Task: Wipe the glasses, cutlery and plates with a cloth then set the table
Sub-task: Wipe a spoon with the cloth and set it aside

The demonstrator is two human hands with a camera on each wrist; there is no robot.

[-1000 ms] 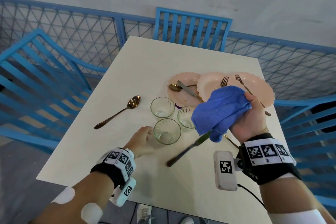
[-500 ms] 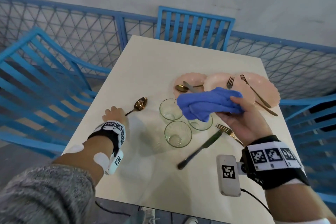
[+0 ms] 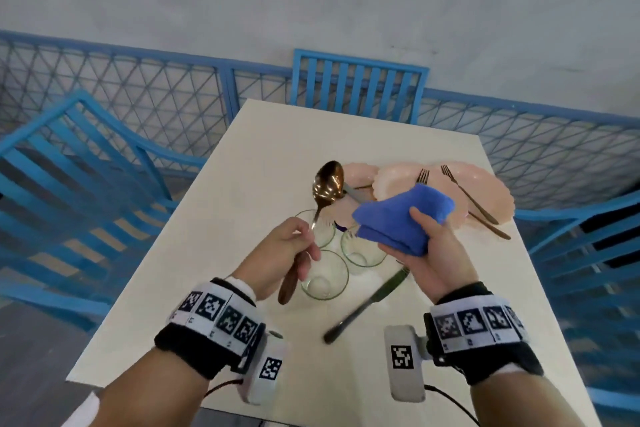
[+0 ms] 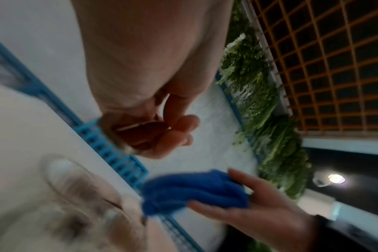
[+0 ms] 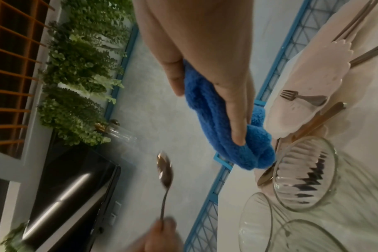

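My left hand (image 3: 294, 246) grips the handle of a bronze spoon (image 3: 327, 182), bowl pointing up, above the glasses. My right hand (image 3: 420, 250) holds a folded blue cloth (image 3: 401, 215) between thumb and fingers, just right of the spoon. The same cloth (image 5: 218, 119) and spoon (image 5: 164, 168) show in the right wrist view. Three ribbed clear glasses (image 3: 325, 276) stand together on the white table (image 3: 277, 135). Pink plates (image 3: 485, 191) carry two forks (image 3: 465, 192) and further cutlery. A dark-handled knife (image 3: 367, 305) lies in front of the glasses.
Blue slatted chairs stand at the far end (image 3: 358, 87), on the left (image 3: 79, 163) and on the right (image 3: 595, 243). A blue mesh fence (image 3: 145, 97) runs behind the table. The table's near edge lies just under my wrists.
My left hand picked the spoon off the table's left side and raised it over the glasses. My right hand kept the cloth and turned it towards the spoon.
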